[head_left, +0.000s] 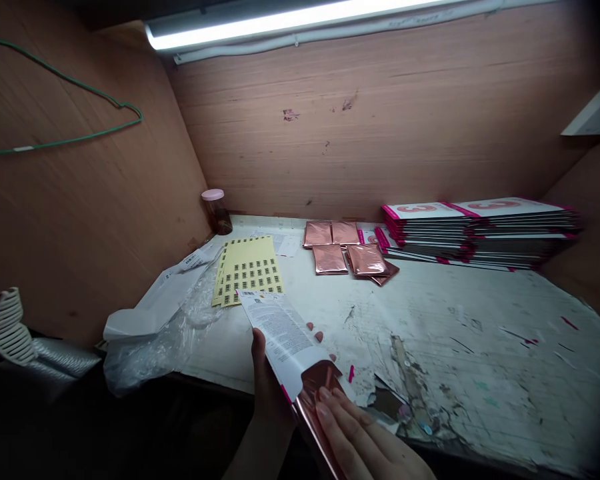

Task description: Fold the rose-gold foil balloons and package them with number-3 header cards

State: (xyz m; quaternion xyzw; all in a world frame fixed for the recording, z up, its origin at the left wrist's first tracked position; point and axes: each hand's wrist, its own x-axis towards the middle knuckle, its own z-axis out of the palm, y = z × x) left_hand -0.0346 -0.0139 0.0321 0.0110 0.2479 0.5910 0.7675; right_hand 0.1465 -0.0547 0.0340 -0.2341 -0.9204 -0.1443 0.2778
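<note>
My left hand point(269, 383) grips a flat white carton point(280, 333) with small printed text from below, thumb on its left edge and fingertips showing past its right edge. The carton tilts, its open end facing me. A shiny copper foil sachet point(310, 420) lies partly inside that open end. Fingers of my right hand point(365, 437) are pressed along the sachet's upper face; its thumb is hidden. Beyond the carton lie yellow sheets of barcode stickers point(250, 260). Several more copper foil sachets point(330, 259) rest farther back on the table.
Stacks of flat white-and-pink cartons point(430, 227) stand at the back right. A pink-lidded jar point(217, 213) sits in the back left corner. Crumpled clear plastic point(150, 347) and papers line the left edge. The white tabletop point(480, 373) is worn, with scraps on it.
</note>
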